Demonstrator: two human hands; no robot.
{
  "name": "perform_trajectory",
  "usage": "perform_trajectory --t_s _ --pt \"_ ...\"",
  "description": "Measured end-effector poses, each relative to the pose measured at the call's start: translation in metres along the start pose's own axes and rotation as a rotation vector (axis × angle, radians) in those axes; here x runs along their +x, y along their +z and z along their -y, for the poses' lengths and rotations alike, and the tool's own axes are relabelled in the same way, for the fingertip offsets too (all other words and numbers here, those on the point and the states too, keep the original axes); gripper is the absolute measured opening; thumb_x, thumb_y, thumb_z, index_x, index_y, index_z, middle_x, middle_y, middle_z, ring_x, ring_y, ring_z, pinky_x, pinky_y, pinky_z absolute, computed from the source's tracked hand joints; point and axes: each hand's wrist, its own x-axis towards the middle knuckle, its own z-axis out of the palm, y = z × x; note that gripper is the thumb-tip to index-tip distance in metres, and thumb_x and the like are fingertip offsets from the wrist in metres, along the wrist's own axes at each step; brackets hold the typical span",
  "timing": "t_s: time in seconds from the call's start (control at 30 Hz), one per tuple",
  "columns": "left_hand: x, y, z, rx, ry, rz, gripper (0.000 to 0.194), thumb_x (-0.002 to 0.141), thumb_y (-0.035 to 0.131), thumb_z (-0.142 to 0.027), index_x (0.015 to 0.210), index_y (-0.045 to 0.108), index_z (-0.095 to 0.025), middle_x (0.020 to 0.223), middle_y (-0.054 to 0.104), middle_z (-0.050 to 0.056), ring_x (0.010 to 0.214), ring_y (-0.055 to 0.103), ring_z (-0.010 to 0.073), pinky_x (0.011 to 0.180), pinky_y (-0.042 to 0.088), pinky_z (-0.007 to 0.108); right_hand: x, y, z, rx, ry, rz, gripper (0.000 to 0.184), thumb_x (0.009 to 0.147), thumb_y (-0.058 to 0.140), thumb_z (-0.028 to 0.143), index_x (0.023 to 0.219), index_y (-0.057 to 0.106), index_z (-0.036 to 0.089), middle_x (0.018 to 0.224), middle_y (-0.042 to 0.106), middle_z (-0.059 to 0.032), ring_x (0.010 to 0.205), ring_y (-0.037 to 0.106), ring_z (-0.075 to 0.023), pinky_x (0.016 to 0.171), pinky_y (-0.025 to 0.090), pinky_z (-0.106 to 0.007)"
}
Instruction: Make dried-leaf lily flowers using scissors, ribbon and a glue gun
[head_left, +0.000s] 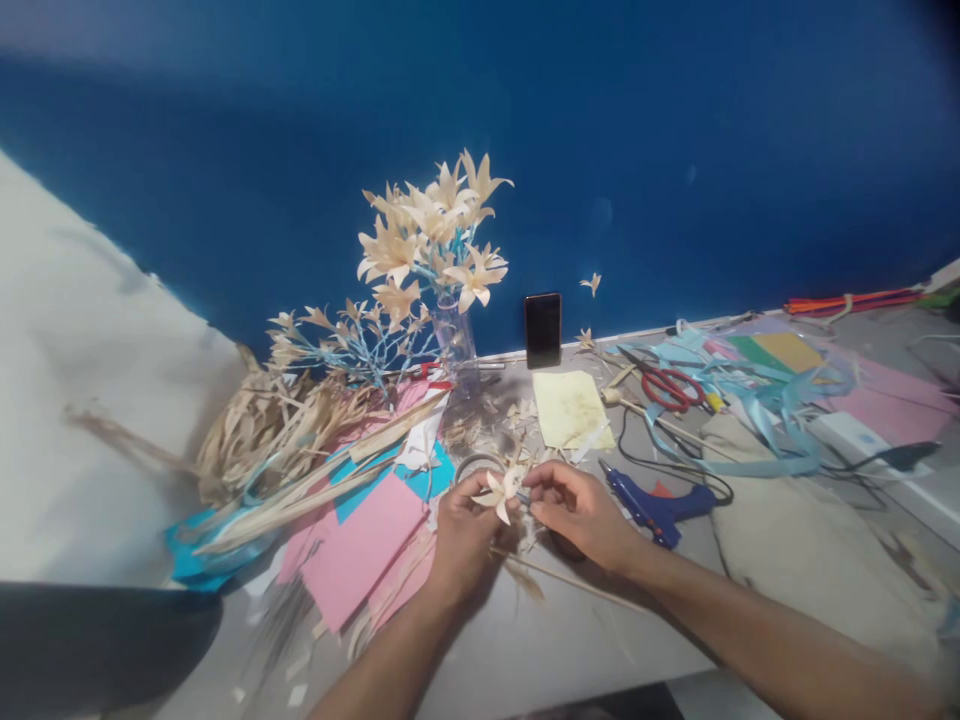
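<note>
Between my hands is a small cream flower [501, 496] with pointed petals, looking like dried husk. My left hand [466, 530] is closed and pinches the flower from its left side. Thumb and fingertips of my right hand [574, 508] are drawn together at the flower's right edge, seeming to grip a petal; the exact contact is too small to see. A roll of tape [480, 462] lies just behind the flower. Right of my right hand rests a blue glue gun [660, 505] with its cord.
Finished flowers [435, 225] stand in a clear vase [455, 345] by the blue wall. A phone [543, 332] leans there. Dried husks [262, 430] and pink paper [367, 550] cover the left; red-handled scissors [671, 390], ribbons [795, 400] and a beige cloth [795, 540] lie right.
</note>
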Motion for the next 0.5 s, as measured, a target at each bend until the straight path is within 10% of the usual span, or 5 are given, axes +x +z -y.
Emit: perform_trajectory --t_s 0.5 --pt "0.001 0.001 -0.031 0.503 0.437 -0.216 0.009 0.073 0.064 -0.019 0.08 0.068 -0.019 0.075 0.064 -0.001 0.064 0.06 0.0141 0.055 0.048 0.023 -0.001 -0.02 0.032 -0.136 -0.106 0.018 0.012 0.082 0.059 0.026 0.083 0.066 0.016 0.076 0.063 -0.0013 0.067 0.054 -0.014 0.061 0.04 -0.024"
